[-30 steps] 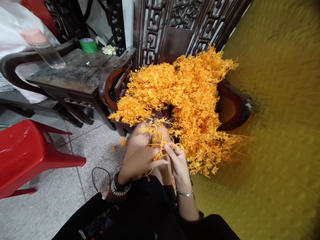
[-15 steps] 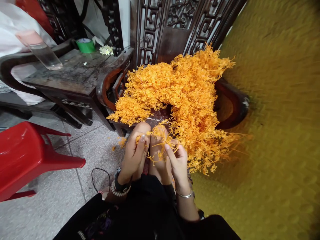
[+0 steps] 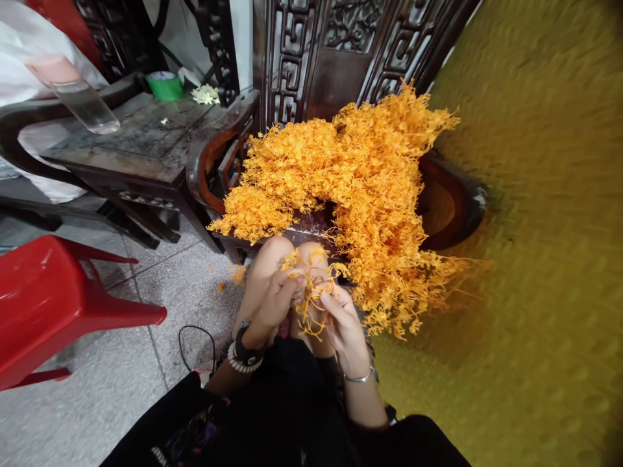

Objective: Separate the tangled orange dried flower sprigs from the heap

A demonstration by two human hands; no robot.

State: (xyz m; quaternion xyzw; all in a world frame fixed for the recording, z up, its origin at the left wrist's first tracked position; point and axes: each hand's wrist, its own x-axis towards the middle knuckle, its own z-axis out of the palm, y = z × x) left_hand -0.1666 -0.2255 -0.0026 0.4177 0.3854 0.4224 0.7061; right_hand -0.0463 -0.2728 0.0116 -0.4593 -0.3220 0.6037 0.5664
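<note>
A person in black clothing (image 3: 287,402) sat bent over an orange sprig (image 3: 312,305), held above the bare knees (image 3: 275,254) between two hands. The right hand (image 3: 344,319), a silver bangle (image 3: 359,377) at its wrist, pinched the sprig between thumb and fingers, leaving almost no gap. The left hand (image 3: 276,299) was curled nearly closed, thumb toward fingertips, on strands at the sprig's other side; a beaded bracelet (image 3: 243,365) and a dark band (image 3: 248,352) circled that wrist. Loose stems hung between the hands.

Just beyond the knees, a large heap of orange sprigs (image 3: 379,188) covered much of a dark wooden chair (image 3: 202,165) and spilled toward the right hand. On the floor to the left lay a thin black cable (image 3: 197,329) and orange scraps (image 3: 237,276), near a red plastic stool (image 3: 43,298).

Farther off, a dark wooden side table (image 3: 131,146) bore a clear bottle with a pink cap (image 3: 90,107), a green roll of tape (image 3: 165,86) and a small cluster of pale flowers (image 3: 205,95). Behind the heap rose a carved wooden panel (image 3: 335,78), while a textured yellow surface (image 3: 545,259) filled the right side.
</note>
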